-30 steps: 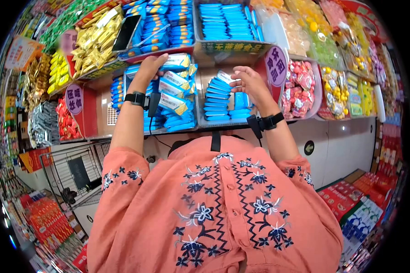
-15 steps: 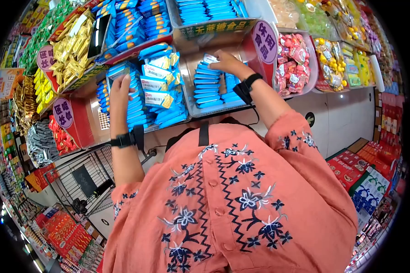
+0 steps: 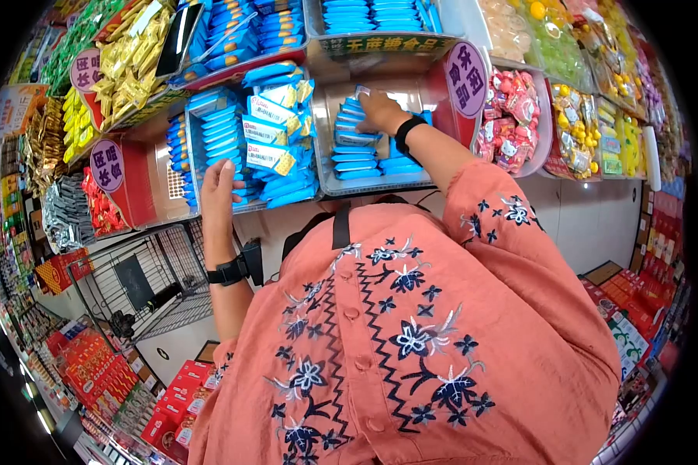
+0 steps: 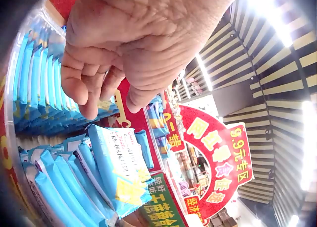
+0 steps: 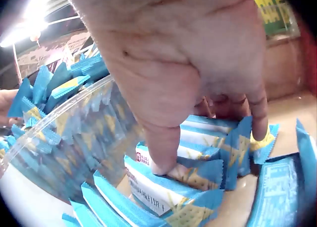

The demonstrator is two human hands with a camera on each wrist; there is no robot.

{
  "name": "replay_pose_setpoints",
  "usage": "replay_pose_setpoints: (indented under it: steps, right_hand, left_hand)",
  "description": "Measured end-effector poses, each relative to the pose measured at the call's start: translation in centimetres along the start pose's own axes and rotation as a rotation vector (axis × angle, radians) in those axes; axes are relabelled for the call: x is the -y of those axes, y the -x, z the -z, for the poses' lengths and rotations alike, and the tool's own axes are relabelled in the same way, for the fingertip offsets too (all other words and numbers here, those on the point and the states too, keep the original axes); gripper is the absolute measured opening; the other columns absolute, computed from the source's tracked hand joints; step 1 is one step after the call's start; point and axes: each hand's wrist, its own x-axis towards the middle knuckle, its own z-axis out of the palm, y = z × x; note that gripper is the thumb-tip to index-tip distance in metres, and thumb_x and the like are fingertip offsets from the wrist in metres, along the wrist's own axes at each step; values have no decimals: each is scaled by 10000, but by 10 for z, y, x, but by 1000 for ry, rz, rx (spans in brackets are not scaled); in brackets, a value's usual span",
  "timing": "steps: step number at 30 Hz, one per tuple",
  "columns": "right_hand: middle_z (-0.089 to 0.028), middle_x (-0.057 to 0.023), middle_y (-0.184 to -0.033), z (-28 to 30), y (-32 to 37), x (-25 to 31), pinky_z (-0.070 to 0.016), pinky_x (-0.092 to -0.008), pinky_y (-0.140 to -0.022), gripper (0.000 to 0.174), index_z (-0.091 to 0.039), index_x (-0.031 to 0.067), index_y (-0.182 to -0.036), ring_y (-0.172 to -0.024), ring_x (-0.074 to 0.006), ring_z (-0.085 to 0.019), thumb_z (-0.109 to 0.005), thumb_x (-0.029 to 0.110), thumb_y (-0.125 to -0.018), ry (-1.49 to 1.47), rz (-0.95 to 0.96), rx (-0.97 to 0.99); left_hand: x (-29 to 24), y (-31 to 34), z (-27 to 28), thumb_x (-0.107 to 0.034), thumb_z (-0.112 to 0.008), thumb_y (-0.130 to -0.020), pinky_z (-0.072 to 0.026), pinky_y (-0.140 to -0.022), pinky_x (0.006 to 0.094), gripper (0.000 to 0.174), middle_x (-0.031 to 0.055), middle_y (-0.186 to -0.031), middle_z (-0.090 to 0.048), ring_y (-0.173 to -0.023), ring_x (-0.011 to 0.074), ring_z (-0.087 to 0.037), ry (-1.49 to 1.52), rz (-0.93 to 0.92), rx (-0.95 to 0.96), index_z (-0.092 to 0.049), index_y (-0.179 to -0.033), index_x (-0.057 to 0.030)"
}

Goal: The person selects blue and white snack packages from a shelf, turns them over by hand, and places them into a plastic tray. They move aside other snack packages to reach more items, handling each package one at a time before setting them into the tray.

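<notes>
In the head view, the left hand [image 3: 220, 190] hovers by the front left corner of a clear bin of blue-and-white biscuit packets [image 3: 270, 132]. The left wrist view shows that hand [image 4: 133, 48] empty, its fingers loosely bent above the packets [image 4: 119, 157]. My right hand [image 3: 384, 114] reaches down into the neighbouring bin, over a row of similar packets [image 3: 355, 159]. In the right wrist view, the right hand [image 5: 183, 73] grips several stacked packets [image 5: 198, 150], with the thumb on the nearer side and the fingers on the far side, partly hidden.
Gold-wrapped sweets [image 3: 136, 62] and a dark phone-like object [image 3: 180, 39] lie at the upper left. A red divider with a purple sign [image 3: 467, 80] stands right of the right bin, beside pink packets [image 3: 512, 124]. A wire trolley [image 3: 151, 283] stands at the lower left.
The right hand has moved down into the right bin and taken hold of packets there. My left hand has drawn back from the far packets to the left bin's front edge. The head view has shifted.
</notes>
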Motion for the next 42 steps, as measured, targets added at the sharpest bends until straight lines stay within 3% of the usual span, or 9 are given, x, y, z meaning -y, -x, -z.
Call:
replay_pose_setpoints:
  steps: [5,15,19,24,28,32,35,40,42]
  right_hand:
    - [-604,-190,-1222,-5,5,6,-519,-456,-924,730,-533,42,-1274,-1154,-364,-599,-861,300,-675,133,40,-6]
    - [-633,-217,-1194,4,9,2,-528,-447,-906,745,-513,-6,-1230,-1109,-384,-623,-833,327,-645,49,57,-9]
    - [-668,-282,-1095,42,10,-23,-523,-403,-876,767,-548,-59,-1162,-1003,-393,-673,-756,464,-642,-260,69,-46]
    - [-676,-119,-1004,125,58,-7,-585,-337,-645,743,-578,4,-1221,-905,-196,-673,-752,546,-743,-925,100,161]
    - [-661,-90,-1018,147,76,23,-577,-305,-650,642,-579,28,-1282,-835,-180,-656,-653,521,-878,-1188,308,289]
    - [-635,-80,-1085,147,75,54,-579,-337,-635,589,-608,92,-1257,-904,-180,-646,-673,535,-875,-1435,256,489]
    - [-669,-78,-1017,139,65,67,-569,-338,-581,615,-612,98,-1238,-816,-181,-671,-677,575,-855,-1467,238,565]
    - [-683,-74,-1003,129,53,83,-551,-312,-555,609,-620,74,-1198,-783,-165,-674,-686,567,-847,-1451,241,619]
    - [-680,-91,-1004,133,56,93,-551,-299,-571,687,-587,37,-1260,-784,-168,-671,-701,561,-831,-1337,313,479]
  left_hand:
    - [-1,3,-6,-372,-590,-987,-465,-569,237,482,71,-1038,-630,-782,120,-629,-20,7,10,-567,-1276,12]
    - [-9,12,-14,-401,-594,-971,-482,-597,239,523,86,-1100,-641,-838,131,-645,-40,4,44,-577,-1281,20]
    - [-13,8,-13,-386,-590,-976,-479,-597,238,511,84,-1078,-643,-833,123,-640,-47,-27,31,-572,-1283,22]
    - [-41,5,-18,-367,-572,-990,-482,-628,243,502,98,-1086,-658,-842,128,-634,13,-115,60,-556,-1299,28]
    - [-77,3,-32,-397,-565,-996,-502,-674,256,521,137,-1150,-661,-895,157,-651,200,-151,186,-553,-1305,22]
    - [-104,-5,-47,-488,-537,-999,-526,-726,269,629,183,-1214,-624,-965,205,-664,284,-165,327,-506,-1352,32]
    - [-116,-9,-53,-582,-500,-985,-535,-718,290,734,205,-1298,-546,-975,262,-663,334,-117,377,-466,-1393,27]
    - [-110,-21,-45,-586,-498,-983,-555,-725,339,663,154,-1245,-558,-1015,270,-657,339,-124,411,-522,-1350,-35]
    - [-110,-20,-41,-581,-499,-984,-559,-739,348,644,142,-1235,-564,-1033,271,-655,357,-100,414,-532,-1342,-46]
